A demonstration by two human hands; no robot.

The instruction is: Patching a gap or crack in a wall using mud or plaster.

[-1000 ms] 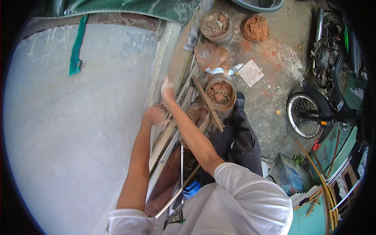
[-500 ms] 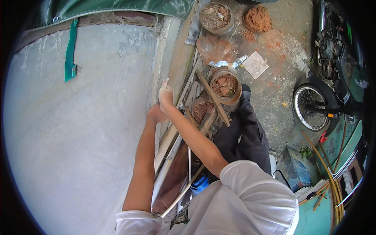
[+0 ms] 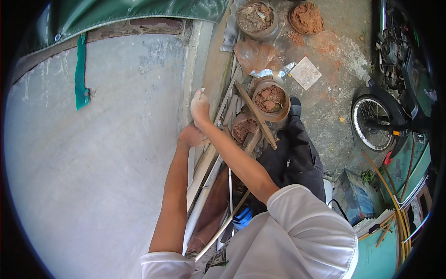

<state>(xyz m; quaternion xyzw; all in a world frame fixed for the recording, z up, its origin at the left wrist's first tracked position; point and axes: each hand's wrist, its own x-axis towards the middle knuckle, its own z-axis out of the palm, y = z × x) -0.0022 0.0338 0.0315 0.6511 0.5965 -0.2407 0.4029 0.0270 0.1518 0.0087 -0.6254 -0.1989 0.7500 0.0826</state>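
My right hand (image 3: pixel 200 107) is pressed against the corner edge of a grey plastered wall (image 3: pixel 102 153), its fingers closed on a small pale piece whose tip shows above the knuckles. Just below it, my left hand (image 3: pixel 191 136) rests as a loose fist on the same edge. Both bare forearms reach up from white sleeves. Right beside the hands, pale pipes and poles (image 3: pixel 206 186) lean along the wall's foot.
Two round buckets of reddish rubble (image 3: pixel 270 99) (image 3: pixel 245 129) stand below, with a wooden plank (image 3: pixel 256 116) across them. Farther off are another bucket (image 3: pixel 257 16), a red soil heap (image 3: pixel 305 17), a white tile (image 3: pixel 305 73) and a motorcycle wheel (image 3: pixel 371 123). A green tarpaulin (image 3: pixel 139 11) and a green strap (image 3: pixel 81 74) hang above.
Both hands stay at the wall's corner edge, the left one a little closer to the right. The view has tipped, so the buckets and ground sit slightly higher.
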